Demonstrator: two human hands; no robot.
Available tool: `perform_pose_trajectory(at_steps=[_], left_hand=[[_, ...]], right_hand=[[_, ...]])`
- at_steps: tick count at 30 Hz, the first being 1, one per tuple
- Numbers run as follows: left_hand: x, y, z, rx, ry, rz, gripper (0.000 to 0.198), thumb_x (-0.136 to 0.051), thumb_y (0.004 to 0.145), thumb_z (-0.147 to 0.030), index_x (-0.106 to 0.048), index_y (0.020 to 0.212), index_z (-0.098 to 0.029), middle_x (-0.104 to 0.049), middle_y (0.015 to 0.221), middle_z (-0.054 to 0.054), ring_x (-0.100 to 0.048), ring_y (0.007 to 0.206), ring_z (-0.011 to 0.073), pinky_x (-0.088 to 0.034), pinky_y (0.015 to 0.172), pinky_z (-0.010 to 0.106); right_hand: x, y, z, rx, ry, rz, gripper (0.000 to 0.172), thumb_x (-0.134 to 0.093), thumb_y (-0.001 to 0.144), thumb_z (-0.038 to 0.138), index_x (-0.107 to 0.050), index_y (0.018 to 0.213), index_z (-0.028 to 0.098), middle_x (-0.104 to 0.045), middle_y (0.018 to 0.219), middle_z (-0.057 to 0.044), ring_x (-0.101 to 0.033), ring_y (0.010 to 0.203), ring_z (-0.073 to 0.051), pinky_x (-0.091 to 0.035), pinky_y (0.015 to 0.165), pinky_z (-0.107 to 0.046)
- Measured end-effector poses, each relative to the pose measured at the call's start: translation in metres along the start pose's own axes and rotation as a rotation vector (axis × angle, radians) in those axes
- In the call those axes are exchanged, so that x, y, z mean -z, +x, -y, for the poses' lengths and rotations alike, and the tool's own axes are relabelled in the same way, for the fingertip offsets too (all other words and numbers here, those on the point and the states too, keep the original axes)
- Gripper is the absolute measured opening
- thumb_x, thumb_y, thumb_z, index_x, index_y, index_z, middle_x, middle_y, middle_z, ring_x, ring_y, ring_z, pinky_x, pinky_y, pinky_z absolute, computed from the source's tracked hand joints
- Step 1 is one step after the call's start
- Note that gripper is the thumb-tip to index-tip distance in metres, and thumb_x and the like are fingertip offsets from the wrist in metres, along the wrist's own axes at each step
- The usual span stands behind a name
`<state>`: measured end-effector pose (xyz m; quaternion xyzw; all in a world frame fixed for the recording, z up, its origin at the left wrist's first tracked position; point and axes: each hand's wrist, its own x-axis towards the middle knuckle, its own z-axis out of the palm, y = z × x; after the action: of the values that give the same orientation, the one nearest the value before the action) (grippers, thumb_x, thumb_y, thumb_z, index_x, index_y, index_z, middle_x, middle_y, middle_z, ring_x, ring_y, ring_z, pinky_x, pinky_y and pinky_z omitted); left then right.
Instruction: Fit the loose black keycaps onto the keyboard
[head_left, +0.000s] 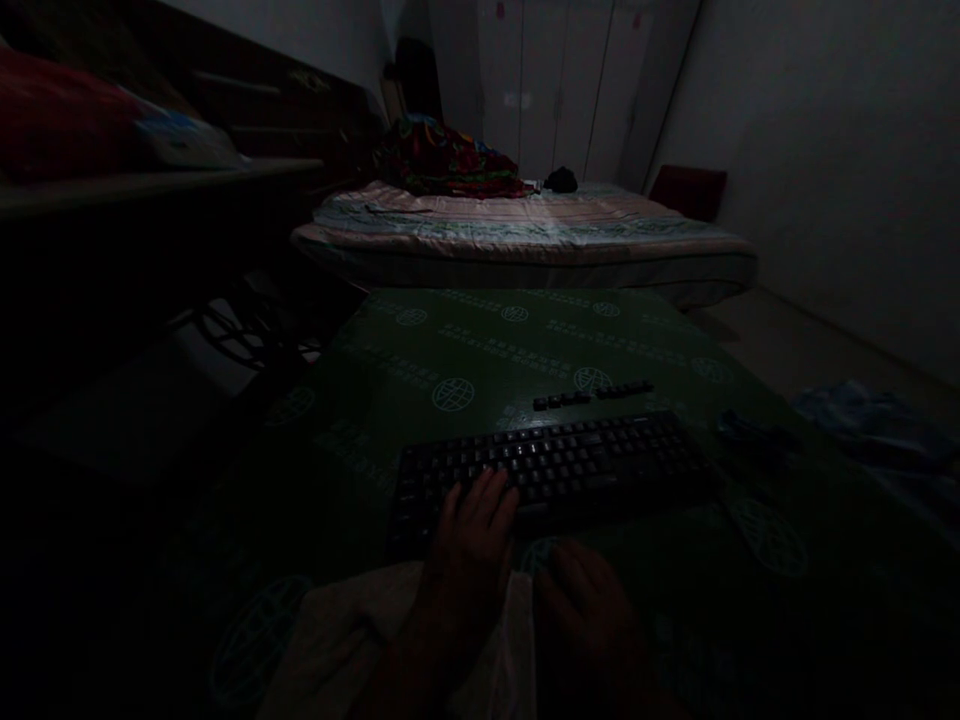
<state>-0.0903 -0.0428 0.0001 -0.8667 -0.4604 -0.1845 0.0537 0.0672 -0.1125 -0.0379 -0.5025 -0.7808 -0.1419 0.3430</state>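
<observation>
A black keyboard lies at a slight slant on a table with a green printed cover. My left hand rests on its left part, fingers stretched out over the keys. Just in front of the keyboard's near edge is my right hand, with its fingers curled in and pressed together. Darkness hides whatever may be between them. A pale cloth lies beneath my left forearm, and its edge runs close beside my right hand. Behind the keyboard, several loose black keycaps form a row.
A dark small bundle lies right of the keyboard. Beyond the table stands a bed with a patterned blanket. A shelf with bags is at the left; bluish cloth is at the right. The room is very dim.
</observation>
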Motion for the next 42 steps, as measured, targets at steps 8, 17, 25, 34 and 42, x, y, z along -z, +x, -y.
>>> perform_pose_trajectory(at_steps=[8,17,25,34,42], left_hand=[[0.002,0.001,-0.001,-0.028,-0.002,0.044,0.04,-0.042,0.084,-0.013,-0.053,0.123,-0.019,-0.052,0.134,0.009,-0.045,0.125,0.0251,-0.028,0.104,0.049],[0.006,0.001,-0.004,0.013,0.022,-0.004,0.042,-0.043,0.084,-0.014,-0.052,0.124,-0.017,-0.051,0.135,0.012,-0.044,0.126,0.0251,-0.028,0.105,0.047],[0.009,-0.016,0.006,0.077,0.155,-0.049,0.041,-0.046,0.084,-0.019,-0.051,0.124,-0.011,-0.049,0.135,0.017,-0.043,0.126,0.0303,-0.031,0.101,0.051],[0.019,-0.031,-0.01,0.025,0.198,0.0,0.042,-0.048,0.083,-0.025,-0.052,0.123,-0.015,-0.051,0.134,0.014,-0.046,0.123,0.0297,-0.032,0.098,0.049],[0.006,-0.03,-0.024,0.052,0.198,-0.055,0.044,-0.048,0.085,-0.035,-0.053,0.123,-0.014,-0.052,0.133,0.014,-0.046,0.123,0.0281,-0.026,0.102,0.045]], right_hand=[[-0.002,0.001,0.001,0.01,0.013,-0.062,0.027,-0.036,0.089,0.019,-0.062,0.094,0.015,-0.06,0.099,-0.013,-0.052,0.099,-0.025,-0.048,0.081,-0.039],[-0.007,-0.003,-0.002,0.023,0.0,-0.024,0.026,-0.037,0.088,0.019,-0.062,0.096,0.016,-0.06,0.101,-0.014,-0.052,0.1,-0.025,-0.047,0.081,-0.041],[-0.005,-0.002,-0.003,0.039,0.002,-0.031,0.023,-0.039,0.087,0.018,-0.062,0.09,0.016,-0.06,0.098,-0.013,-0.053,0.097,-0.025,-0.047,0.082,-0.039],[-0.004,-0.001,0.001,-0.005,0.006,-0.075,0.027,-0.035,0.089,0.018,-0.061,0.091,0.018,-0.062,0.095,-0.012,-0.055,0.095,-0.023,-0.05,0.079,-0.039],[-0.003,0.0,0.002,-0.005,0.0,-0.079,0.028,-0.033,0.089,0.015,-0.061,0.091,0.016,-0.064,0.095,-0.012,-0.057,0.095,-0.022,-0.049,0.081,-0.038]])
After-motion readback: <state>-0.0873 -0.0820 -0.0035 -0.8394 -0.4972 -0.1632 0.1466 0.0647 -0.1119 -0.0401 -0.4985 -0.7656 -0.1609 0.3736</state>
